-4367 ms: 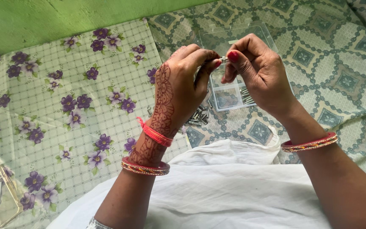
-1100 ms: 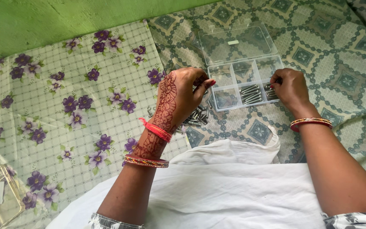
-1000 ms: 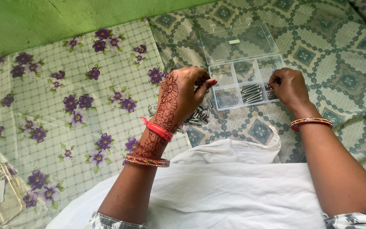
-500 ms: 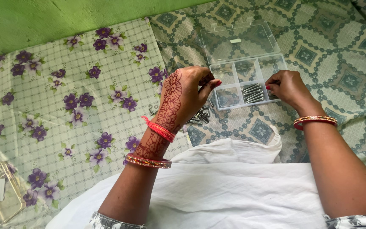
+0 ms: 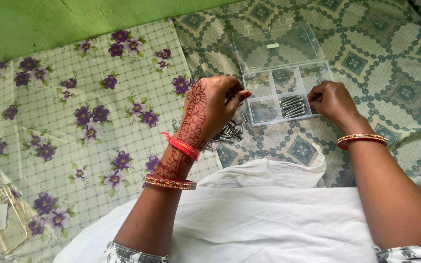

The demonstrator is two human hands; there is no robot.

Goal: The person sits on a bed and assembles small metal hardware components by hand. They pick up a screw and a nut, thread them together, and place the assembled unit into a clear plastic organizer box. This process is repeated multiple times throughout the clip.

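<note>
Screws, small and silver-grey metal, in two places: a loose heap (image 5: 229, 131) on the green patterned bedcover (image 5: 395, 58) just below the left hand, and a neat row (image 5: 292, 106) lying side by side in one lower cell of the clear plastic compartment box (image 5: 276, 95).

Box sits open on the bedcover, its transparent lid (image 5: 277, 45) folded back flat on the far side. Cells divided by thin clear walls; the cell left of the screw row looks bare, far ones hard to read through the plastic.

Left hand (image 5: 209, 109), back patterned with dark red henna, hovers over the heap, just beside the box's left edge. Thumb and fingertips drawn together in a pinch; cannot tell what, if anything, sits between them. Red thread band (image 5: 181, 146) and a red-and-gold bangle (image 5: 169, 183) on that wrist.

Right hand (image 5: 333, 100) at the box's right end, fingers curled in and pressed together over the right-hand lower cell, touching its edge. Whatever lies under the fingertips is hidden. Matching bangle (image 5: 362, 140) on the right wrist.

White cloth (image 5: 269, 214) across the lap, near edge of view. Purple-flowered checked sheet (image 5: 74, 117) covers the left half, overlapping the bedcover. Small clear yellowish plastic case (image 5: 3, 226) lies on it at lower left, well apart from both hands. Green wall (image 5: 49, 24) along the top.
</note>
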